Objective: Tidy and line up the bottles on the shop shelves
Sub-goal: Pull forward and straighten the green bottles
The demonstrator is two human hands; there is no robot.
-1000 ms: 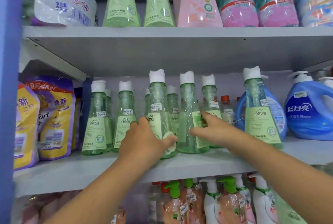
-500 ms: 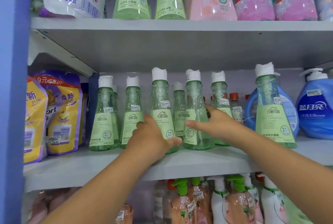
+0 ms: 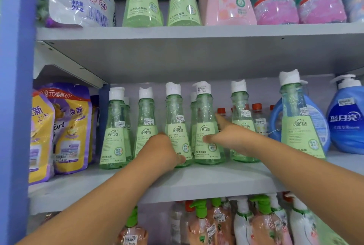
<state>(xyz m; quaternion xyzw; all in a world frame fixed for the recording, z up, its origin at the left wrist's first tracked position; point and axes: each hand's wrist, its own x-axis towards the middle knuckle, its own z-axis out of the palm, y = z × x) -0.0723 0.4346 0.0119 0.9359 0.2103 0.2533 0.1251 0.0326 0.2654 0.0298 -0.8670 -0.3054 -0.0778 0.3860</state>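
Note:
Several green cone-shaped laundry-gel bottles with white caps stand in a row on the middle shelf (image 3: 197,183). My left hand (image 3: 159,152) wraps the base of the third green bottle (image 3: 175,118) from the left. Around the right side of the fourth green bottle (image 3: 204,118) goes my right hand (image 3: 226,136), thumb in front, index finger reaching behind. Right of it stand another green bottle (image 3: 241,114) and, further along, a taller-looking one (image 3: 295,118). Two green bottles (image 3: 116,126) stand left of my hands, with more behind them.
Yellow and purple refill pouches (image 3: 65,126) fill the shelf's left end beside a blue upright (image 3: 17,106). Blue detergent jugs (image 3: 346,122) stand at the right. Small red-capped bottles (image 3: 258,114) sit behind. Above are pouches, green and pink bottles; below, pump bottles (image 3: 262,223).
The fourth bottle has turned so its label faces front and stands close beside the third. My view has shifted left and closer. Both hands stay on their bottles.

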